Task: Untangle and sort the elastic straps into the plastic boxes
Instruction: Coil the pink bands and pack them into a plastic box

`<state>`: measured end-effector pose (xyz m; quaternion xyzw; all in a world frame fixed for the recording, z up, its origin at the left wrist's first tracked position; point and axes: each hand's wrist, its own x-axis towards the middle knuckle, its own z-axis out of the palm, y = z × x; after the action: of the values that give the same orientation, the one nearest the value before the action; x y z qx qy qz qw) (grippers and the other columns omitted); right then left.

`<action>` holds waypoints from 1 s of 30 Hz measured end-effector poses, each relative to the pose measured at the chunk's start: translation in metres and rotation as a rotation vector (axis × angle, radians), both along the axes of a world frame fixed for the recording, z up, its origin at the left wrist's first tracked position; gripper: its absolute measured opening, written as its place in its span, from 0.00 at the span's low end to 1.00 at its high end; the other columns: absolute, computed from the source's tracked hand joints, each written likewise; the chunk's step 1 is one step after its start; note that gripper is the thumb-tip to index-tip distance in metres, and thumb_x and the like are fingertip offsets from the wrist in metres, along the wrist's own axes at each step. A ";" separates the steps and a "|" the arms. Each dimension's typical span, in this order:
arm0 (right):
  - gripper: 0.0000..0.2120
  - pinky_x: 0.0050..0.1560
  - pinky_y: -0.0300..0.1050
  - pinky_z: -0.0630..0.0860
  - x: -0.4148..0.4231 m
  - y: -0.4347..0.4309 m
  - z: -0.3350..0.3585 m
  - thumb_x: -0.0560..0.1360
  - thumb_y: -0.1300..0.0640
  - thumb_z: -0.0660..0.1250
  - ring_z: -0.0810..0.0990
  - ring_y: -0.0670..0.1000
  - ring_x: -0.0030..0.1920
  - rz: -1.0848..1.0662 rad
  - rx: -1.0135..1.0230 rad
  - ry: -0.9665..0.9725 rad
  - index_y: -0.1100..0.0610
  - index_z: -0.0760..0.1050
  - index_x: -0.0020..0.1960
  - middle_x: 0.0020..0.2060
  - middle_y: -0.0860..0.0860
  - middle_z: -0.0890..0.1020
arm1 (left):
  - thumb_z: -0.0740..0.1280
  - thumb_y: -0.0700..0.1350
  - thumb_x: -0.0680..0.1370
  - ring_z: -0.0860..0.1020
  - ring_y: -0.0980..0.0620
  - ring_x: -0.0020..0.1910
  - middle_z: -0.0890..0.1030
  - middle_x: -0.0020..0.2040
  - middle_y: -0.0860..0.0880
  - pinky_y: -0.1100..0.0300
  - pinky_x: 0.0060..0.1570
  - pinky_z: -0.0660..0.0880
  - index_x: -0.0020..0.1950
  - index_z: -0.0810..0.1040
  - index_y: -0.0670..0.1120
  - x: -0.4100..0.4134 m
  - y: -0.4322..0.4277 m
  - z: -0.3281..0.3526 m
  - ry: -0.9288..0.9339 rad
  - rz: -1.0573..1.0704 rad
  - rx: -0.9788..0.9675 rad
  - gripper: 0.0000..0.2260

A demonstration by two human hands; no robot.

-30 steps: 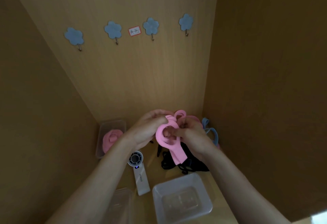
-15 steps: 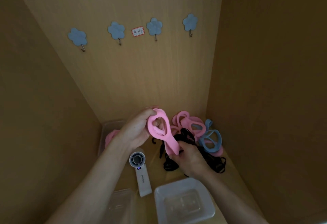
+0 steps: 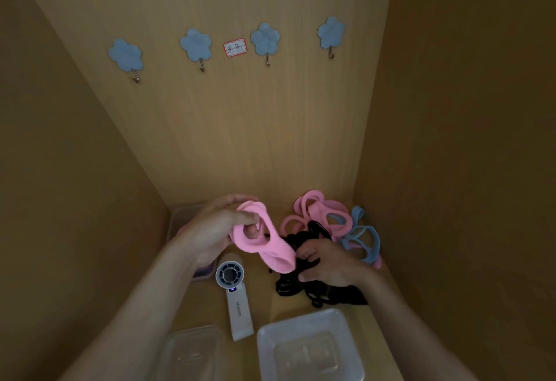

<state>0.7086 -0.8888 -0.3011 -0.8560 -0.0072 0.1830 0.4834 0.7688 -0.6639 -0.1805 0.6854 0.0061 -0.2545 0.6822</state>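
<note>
Pink strap (image 3: 272, 246), one, in left hand (image 3: 210, 230); three boxes (image 3: 301, 317).

Left hand (image 3: 215, 231) grips pink strap (image 3: 266, 243) (finger through loop); right hand (image 3: 331, 263) curled, seemingly pinching its end.

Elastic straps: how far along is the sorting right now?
Done: something pink shows in the far-left box. In hand: left hand grips one pink strap; right hand is on the black straps. Left: the mixed pile; both near boxes look empty.
</note>
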 end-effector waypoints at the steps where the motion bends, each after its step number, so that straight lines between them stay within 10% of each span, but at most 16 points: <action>1: 0.11 0.54 0.37 0.76 0.005 -0.009 0.001 0.74 0.64 0.72 0.80 0.42 0.50 -0.007 0.036 0.033 0.57 0.80 0.56 0.46 0.42 0.82 | 0.73 0.30 0.70 0.80 0.44 0.47 0.83 0.50 0.39 0.50 0.51 0.76 0.54 0.83 0.43 0.000 0.001 0.001 0.019 0.000 -0.031 0.16; 6: 0.15 0.51 0.48 0.80 0.052 -0.056 -0.008 0.75 0.53 0.65 0.84 0.54 0.49 -0.568 -0.156 -0.208 0.48 0.83 0.59 0.50 0.50 0.86 | 0.73 0.35 0.64 0.76 0.43 0.46 0.81 0.48 0.39 0.54 0.45 0.75 0.53 0.84 0.44 -0.008 0.010 0.007 0.033 -0.096 -0.023 0.19; 11: 0.18 0.62 0.50 0.67 0.089 -0.065 -0.035 0.80 0.42 0.61 0.72 0.55 0.64 -0.426 -0.947 -0.035 0.47 0.75 0.66 0.65 0.52 0.75 | 0.70 0.37 0.65 0.76 0.47 0.39 0.79 0.43 0.39 0.60 0.35 0.76 0.56 0.82 0.39 -0.011 0.019 0.012 -0.007 -0.086 -0.023 0.20; 14: 0.23 0.62 0.51 0.66 0.088 -0.063 -0.058 0.80 0.38 0.59 0.69 0.57 0.64 -0.477 -1.019 -0.052 0.52 0.76 0.65 0.64 0.54 0.72 | 0.69 0.37 0.65 0.74 0.51 0.34 0.77 0.36 0.43 0.60 0.34 0.74 0.56 0.83 0.39 -0.010 0.027 0.011 0.010 -0.073 -0.055 0.19; 23: 0.09 0.37 0.50 0.77 0.101 -0.065 0.029 0.68 0.60 0.73 0.80 0.55 0.38 -0.730 0.038 -0.222 0.55 0.72 0.37 0.35 0.58 0.81 | 0.68 0.35 0.68 0.73 0.48 0.36 0.79 0.41 0.42 0.55 0.37 0.73 0.58 0.82 0.43 0.000 0.026 -0.001 0.096 0.021 -0.098 0.19; 28: 0.10 0.29 0.32 0.72 0.085 -0.059 0.092 0.71 0.73 0.67 0.78 0.47 0.32 -0.746 0.226 -0.323 0.60 0.75 0.47 0.32 0.53 0.79 | 0.70 0.34 0.68 0.74 0.47 0.42 0.81 0.44 0.41 0.54 0.47 0.71 0.60 0.82 0.41 0.009 0.013 -0.008 0.114 0.062 -0.217 0.20; 30: 0.11 0.41 0.40 0.78 0.079 -0.060 0.109 0.71 0.72 0.67 0.80 0.53 0.38 -0.748 0.301 -0.346 0.61 0.76 0.51 0.36 0.55 0.82 | 0.71 0.36 0.68 0.74 0.48 0.42 0.80 0.44 0.43 0.55 0.47 0.71 0.60 0.81 0.41 0.008 0.004 -0.005 0.102 0.040 -0.223 0.20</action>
<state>0.7877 -0.9488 -0.1921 -0.7377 0.1958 -0.1540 0.6275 0.7771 -0.6595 -0.1858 0.5913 0.0262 -0.2748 0.7577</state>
